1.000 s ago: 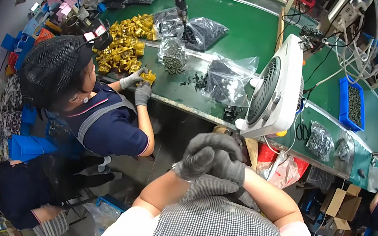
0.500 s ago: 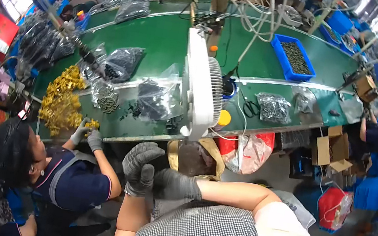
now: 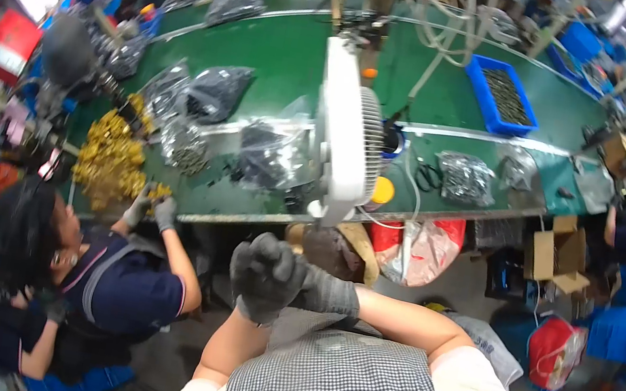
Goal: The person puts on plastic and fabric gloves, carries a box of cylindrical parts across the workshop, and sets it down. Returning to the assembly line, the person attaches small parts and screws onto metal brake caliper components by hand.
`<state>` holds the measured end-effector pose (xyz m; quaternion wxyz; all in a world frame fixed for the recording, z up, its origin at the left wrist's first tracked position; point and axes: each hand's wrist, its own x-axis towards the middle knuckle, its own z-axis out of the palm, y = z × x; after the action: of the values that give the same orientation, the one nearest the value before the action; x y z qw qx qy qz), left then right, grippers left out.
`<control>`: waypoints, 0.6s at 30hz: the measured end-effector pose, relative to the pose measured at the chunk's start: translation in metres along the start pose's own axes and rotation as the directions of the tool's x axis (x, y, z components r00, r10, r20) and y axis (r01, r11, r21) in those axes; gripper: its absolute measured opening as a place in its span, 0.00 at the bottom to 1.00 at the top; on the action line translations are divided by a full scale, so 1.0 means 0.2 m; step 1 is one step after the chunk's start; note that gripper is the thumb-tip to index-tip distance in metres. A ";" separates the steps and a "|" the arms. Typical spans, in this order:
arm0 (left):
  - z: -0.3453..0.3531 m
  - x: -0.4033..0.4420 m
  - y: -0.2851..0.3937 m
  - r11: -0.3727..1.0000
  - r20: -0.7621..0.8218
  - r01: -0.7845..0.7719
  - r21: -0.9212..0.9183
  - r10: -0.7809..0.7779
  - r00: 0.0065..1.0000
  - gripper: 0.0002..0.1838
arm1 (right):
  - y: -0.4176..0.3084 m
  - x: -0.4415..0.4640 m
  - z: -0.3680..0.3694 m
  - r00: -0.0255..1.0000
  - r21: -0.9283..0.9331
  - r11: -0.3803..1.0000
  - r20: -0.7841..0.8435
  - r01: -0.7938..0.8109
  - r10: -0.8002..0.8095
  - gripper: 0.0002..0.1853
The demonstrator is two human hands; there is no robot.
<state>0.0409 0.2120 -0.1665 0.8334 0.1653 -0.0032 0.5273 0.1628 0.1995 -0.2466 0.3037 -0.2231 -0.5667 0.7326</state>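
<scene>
My left hand (image 3: pixel 266 276), in a dark grey glove, is raised in front of the checked apron (image 3: pixel 350 377), its fingers curled into a fist with nothing visible in it. Against it, from the right, comes my right hand (image 3: pixel 326 291), also gloved; its fingers are hidden behind the left hand. Both hands are in front of the green table's near edge (image 3: pixel 244 219), close to the standing white fan (image 3: pixel 344 131).
Left, a co-worker (image 3: pixel 126 289) in grey gloves handles yellow parts (image 3: pixel 110 159). Bags of dark parts (image 3: pixel 219 91), a blue bin (image 3: pixel 501 94), scissors (image 3: pixel 427 177) and a yellow-lidded jar (image 3: pixel 383 191) are on the table. Below are sacks (image 3: pixel 423 250) and a cardboard box (image 3: pixel 556 250).
The view has swung right since the first frame. My hands were clasped, then came apart with the left fingers raised; now the left is curled and both are together again.
</scene>
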 end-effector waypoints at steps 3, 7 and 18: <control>-0.06 -0.01 -0.01 0.983 -0.059 -0.099 0.153 0.109 0.992 0.17 | 0.06 0.03 0.07 0.991 0.550 0.833 -0.062 -0.068 0.122 0.13; -0.12 -0.03 -0.02 0.975 0.050 -0.196 0.106 0.192 0.980 0.17 | -0.08 -0.03 0.06 0.992 0.008 1.000 0.123 -0.016 0.015 0.20; -0.06 -0.15 0.09 0.992 0.020 -0.124 0.011 0.123 0.992 0.32 | -0.03 -0.07 0.00 0.966 -0.739 0.673 0.152 -0.030 0.210 0.23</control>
<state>0.0105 0.1964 -0.1793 0.7982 0.1748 -0.0182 0.5763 0.1747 0.1906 -0.2415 0.0743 -0.2784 -0.8262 0.4841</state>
